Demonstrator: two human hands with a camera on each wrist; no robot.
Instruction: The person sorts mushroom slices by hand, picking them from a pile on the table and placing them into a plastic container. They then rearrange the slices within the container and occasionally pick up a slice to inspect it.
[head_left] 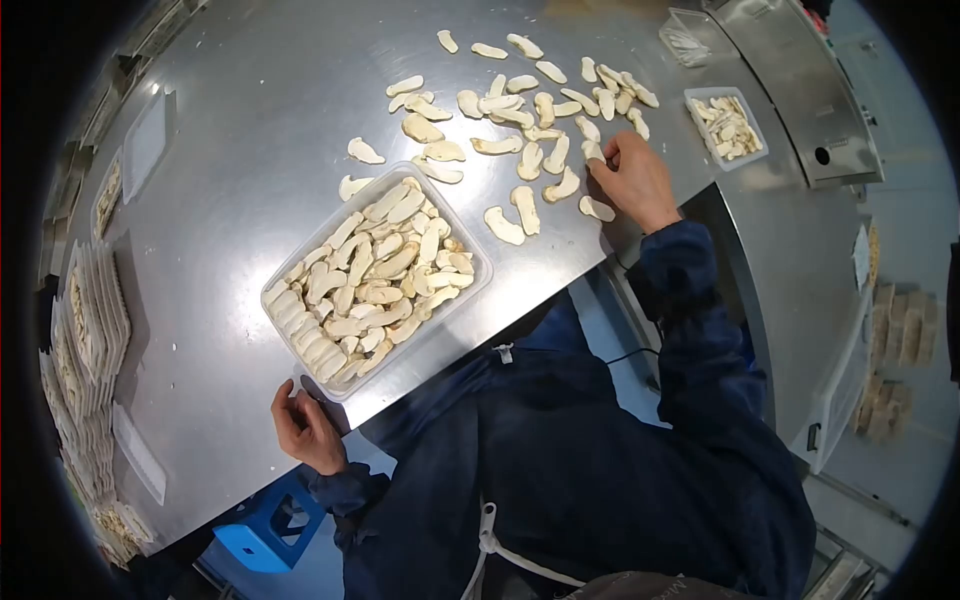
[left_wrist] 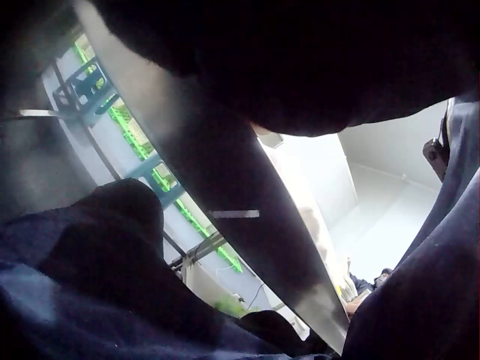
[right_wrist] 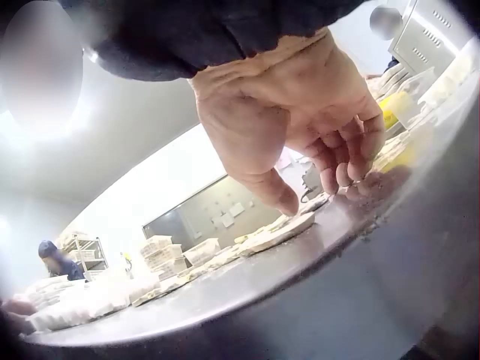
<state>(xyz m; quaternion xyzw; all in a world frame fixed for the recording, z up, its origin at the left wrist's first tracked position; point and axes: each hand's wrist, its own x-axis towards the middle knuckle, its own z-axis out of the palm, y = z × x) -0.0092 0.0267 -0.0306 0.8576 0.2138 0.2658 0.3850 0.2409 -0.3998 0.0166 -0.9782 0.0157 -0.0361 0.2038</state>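
Right fingers bent, thumb parted, released, near cream, flat mushroom slice (head_left: 592, 150) on grey metal desk (head_left: 230, 240). Left fingers loosely curled, released, beside translucent rectangular plastic tub (head_left: 483, 268).

R grip (head_left: 634, 182) pt. hides pale slice (head_left: 591, 150); L grip (head_left: 308, 432) prob. behind sleeve (left_wrist: 300, 67) in L-wrist cam.

Metal table (head_left: 230, 220) | near edge: large tub (head_left: 484, 268) full of mushroom slices | beyond and right of it: loose slices (head_left: 525, 205), some overlapping | far right: small tub (head_left: 746, 158) | left: stacked trays (head_left: 98, 320)
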